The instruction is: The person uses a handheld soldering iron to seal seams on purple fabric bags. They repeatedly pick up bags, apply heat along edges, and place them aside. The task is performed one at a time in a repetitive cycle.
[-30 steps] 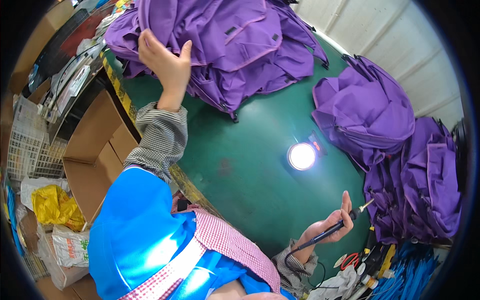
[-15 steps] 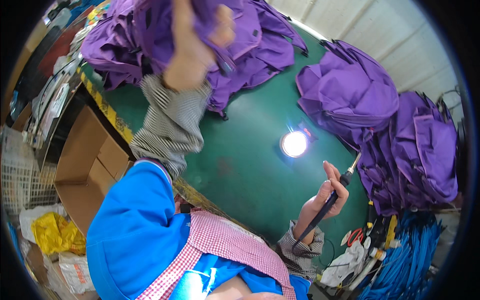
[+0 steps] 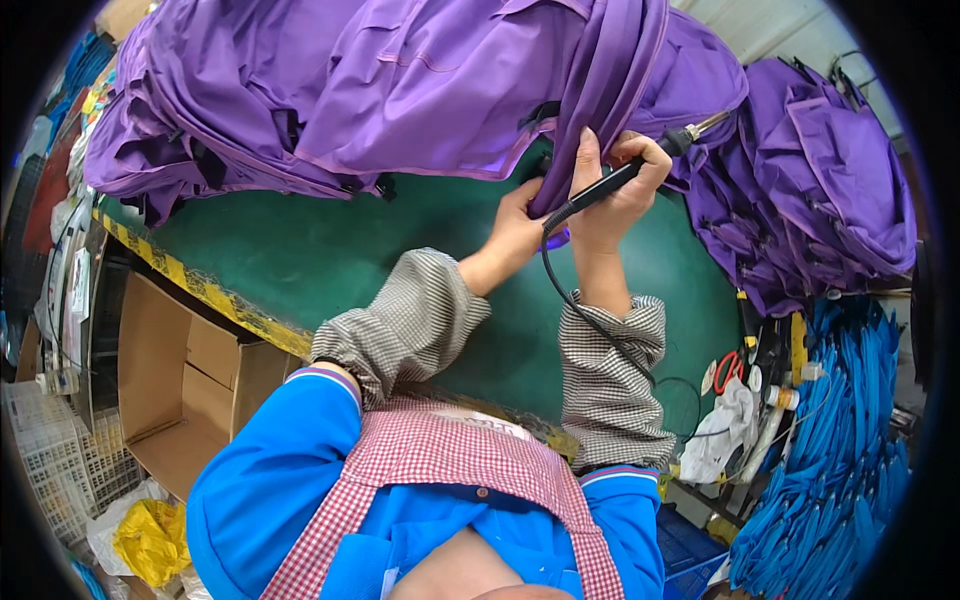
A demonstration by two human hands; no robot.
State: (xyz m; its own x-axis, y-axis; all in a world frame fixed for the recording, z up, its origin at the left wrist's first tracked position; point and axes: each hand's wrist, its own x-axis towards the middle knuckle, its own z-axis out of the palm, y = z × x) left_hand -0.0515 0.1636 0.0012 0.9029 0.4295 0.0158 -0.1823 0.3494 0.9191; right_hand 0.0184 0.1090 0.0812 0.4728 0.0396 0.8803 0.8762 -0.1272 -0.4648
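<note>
A large purple fabric bag (image 3: 430, 110) is spread across the far side of the green table, its folded edge drawn down toward me. My left hand (image 3: 514, 236) is closed on the lower end of that fold. In my right hand (image 3: 612, 205) is a soldering iron (image 3: 632, 172), its dark handle lying across the fingers and its metal tip pointing to the far right. The right thumb presses against the purple fold. A black cable runs from the iron past my right sleeve. The round light is covered; purple glow shows through the fabric.
More purple bags (image 3: 820, 180) are heaped at the right. Below them hang many blue strips (image 3: 820, 440), beside red-handled scissors (image 3: 728, 372) and a white cloth (image 3: 722, 436). An open cardboard box (image 3: 180, 390) stands left of the table's yellow-black edge (image 3: 200, 280).
My left hand has come down from the far side, pulling the purple bag toward me over the light. My right hand has moved up to the bag, still holding the soldering iron.
</note>
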